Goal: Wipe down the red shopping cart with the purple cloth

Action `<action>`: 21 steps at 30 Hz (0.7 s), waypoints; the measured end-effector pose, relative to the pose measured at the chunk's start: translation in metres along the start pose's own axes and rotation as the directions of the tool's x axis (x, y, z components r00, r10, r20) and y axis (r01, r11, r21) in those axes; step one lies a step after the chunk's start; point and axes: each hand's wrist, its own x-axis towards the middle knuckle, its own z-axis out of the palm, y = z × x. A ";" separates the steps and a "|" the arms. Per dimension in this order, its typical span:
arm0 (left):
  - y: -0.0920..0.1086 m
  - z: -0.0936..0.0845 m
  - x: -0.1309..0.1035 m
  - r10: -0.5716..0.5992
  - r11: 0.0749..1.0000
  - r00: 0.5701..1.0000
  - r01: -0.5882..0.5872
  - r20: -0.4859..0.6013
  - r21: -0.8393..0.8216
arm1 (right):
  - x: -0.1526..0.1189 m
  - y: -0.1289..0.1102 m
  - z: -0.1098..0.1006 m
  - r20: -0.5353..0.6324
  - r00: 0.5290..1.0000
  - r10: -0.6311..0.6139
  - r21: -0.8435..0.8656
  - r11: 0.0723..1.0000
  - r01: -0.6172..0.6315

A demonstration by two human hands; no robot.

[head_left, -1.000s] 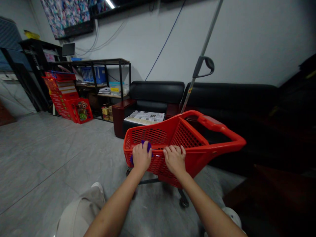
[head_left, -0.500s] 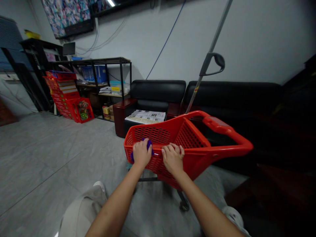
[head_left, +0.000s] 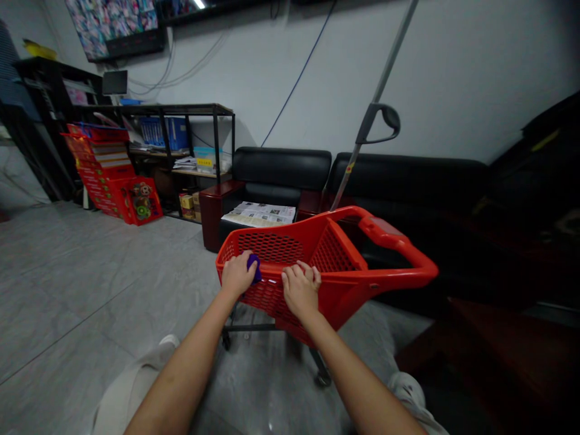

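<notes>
One purple cloth under left hand, clamped over red cart rim; right hand gripping same rim.

The cart stands right in front of the person, its handle to the right. On its near rim lie the left hand, cloth in it, and the right hand, nearer the handle. Just behind is the armchair, papers on its seat; the sofa sits to its right. Over on the left runs the shelf, boxes stacked before it, a screen above.
</notes>
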 end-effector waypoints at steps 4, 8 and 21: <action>-0.007 -0.003 -0.001 -0.004 1.000 1.000 0.004 -0.022 0.006 | -0.002 -0.003 -0.009 0.041 0.996 -0.080 -0.022 0.996 0.081; -0.016 -0.009 -0.003 -0.004 1.000 1.000 0.004 -0.013 0.002 | -0.006 0.004 -0.024 0.051 0.990 -0.135 -0.075 0.988 0.138; 0.051 0.003 -0.025 0.052 0.998 0.995 -0.055 -0.085 -0.044 | -0.012 0.004 -0.021 0.053 0.985 -0.163 -0.069 0.984 0.166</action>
